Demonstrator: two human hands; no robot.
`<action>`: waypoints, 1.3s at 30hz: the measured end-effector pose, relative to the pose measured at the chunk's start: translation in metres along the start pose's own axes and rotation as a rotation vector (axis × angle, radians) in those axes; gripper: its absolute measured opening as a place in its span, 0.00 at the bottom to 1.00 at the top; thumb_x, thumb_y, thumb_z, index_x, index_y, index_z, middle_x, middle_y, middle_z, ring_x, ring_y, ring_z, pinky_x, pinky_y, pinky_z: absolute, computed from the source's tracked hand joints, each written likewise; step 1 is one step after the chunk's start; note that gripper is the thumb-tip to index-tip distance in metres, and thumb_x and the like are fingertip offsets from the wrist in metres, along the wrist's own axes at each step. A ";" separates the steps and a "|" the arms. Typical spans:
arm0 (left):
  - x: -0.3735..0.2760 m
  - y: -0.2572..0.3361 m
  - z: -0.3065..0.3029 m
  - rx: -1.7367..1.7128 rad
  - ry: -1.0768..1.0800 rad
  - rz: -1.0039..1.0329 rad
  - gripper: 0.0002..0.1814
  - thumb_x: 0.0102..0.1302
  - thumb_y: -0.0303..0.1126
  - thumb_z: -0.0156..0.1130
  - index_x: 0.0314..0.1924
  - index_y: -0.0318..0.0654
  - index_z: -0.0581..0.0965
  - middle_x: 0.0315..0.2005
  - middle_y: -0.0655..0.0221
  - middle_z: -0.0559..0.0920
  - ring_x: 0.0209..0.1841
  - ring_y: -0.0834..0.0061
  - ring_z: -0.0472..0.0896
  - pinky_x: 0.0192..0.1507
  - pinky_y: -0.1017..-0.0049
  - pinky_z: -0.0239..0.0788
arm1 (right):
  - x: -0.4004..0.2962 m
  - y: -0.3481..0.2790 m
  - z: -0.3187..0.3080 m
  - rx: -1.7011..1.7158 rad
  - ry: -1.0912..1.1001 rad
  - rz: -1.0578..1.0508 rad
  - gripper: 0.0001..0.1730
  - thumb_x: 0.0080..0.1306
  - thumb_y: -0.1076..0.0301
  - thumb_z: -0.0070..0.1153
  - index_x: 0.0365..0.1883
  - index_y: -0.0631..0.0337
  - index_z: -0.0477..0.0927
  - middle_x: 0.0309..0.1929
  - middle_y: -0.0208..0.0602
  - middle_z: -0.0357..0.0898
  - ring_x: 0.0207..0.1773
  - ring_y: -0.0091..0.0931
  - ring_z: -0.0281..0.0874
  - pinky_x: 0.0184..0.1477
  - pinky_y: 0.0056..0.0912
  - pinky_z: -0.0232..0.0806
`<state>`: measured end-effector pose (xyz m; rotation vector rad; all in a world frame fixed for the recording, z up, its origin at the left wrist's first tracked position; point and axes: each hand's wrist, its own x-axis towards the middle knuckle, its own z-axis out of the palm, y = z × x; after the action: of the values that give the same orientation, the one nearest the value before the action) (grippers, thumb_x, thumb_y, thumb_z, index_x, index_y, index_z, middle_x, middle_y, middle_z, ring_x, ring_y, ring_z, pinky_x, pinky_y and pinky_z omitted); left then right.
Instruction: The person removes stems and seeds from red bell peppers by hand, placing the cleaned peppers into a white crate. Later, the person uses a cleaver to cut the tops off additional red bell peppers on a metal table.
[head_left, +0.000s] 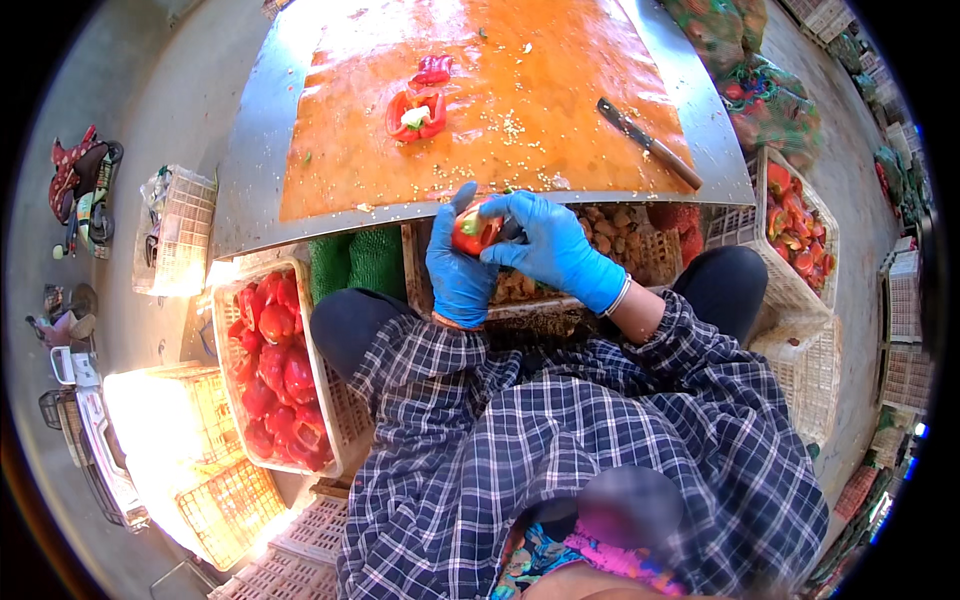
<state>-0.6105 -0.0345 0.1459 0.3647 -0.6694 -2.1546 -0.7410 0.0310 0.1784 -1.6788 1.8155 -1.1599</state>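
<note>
My left hand (459, 270), in a blue glove, holds a cut red bell pepper (472, 235) just off the table's near edge. A pale green patch shows on the pepper. The gloved fingers of my right hand (559, 244) close round the pepper's right side, with darker fingertips at its cut opening. Whether they also hold something small is hidden. Farther up the orange table covering (352, 161) lie an opened red pepper with a pale core (415, 118) and a red pepper piece (432, 70). A knife (649, 142) rests at the right among scattered seeds.
A crate of red peppers (277, 367) stands by my left knee. Pepper pieces fill another crate (799, 229) at the right. Under the table edge is a bin of scraps (611, 232) beside green mesh sacks (375, 259). More crates (232, 510) stand at lower left.
</note>
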 end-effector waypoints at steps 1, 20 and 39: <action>-0.003 -0.001 -0.001 0.088 -0.019 0.043 0.27 0.74 0.47 0.50 0.66 0.36 0.67 0.58 0.53 0.73 0.58 0.59 0.75 0.60 0.59 0.71 | 0.000 -0.002 0.003 -0.010 0.007 0.011 0.33 0.46 0.54 0.76 0.50 0.51 0.79 0.44 0.37 0.82 0.44 0.34 0.82 0.45 0.35 0.75; -0.021 -0.023 -0.034 0.050 0.197 -0.151 0.29 0.67 0.31 0.51 0.67 0.30 0.65 0.52 0.58 0.77 0.49 0.69 0.79 0.54 0.71 0.75 | -0.040 0.020 0.030 0.702 -0.270 0.359 0.22 0.62 0.65 0.67 0.52 0.64 0.79 0.38 0.40 0.83 0.37 0.27 0.82 0.41 0.31 0.74; -0.015 -0.023 -0.042 -0.593 -0.056 -0.119 0.34 0.71 0.42 0.50 0.72 0.34 0.57 0.63 0.52 0.70 0.64 0.54 0.70 0.65 0.52 0.65 | -0.052 0.059 -0.037 -0.418 0.061 0.192 0.27 0.56 0.66 0.69 0.55 0.55 0.79 0.52 0.42 0.79 0.54 0.39 0.77 0.57 0.36 0.71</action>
<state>-0.5964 -0.0247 0.0985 0.0238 -0.0173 -2.3604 -0.7962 0.0874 0.1409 -1.6417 2.3227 -0.7975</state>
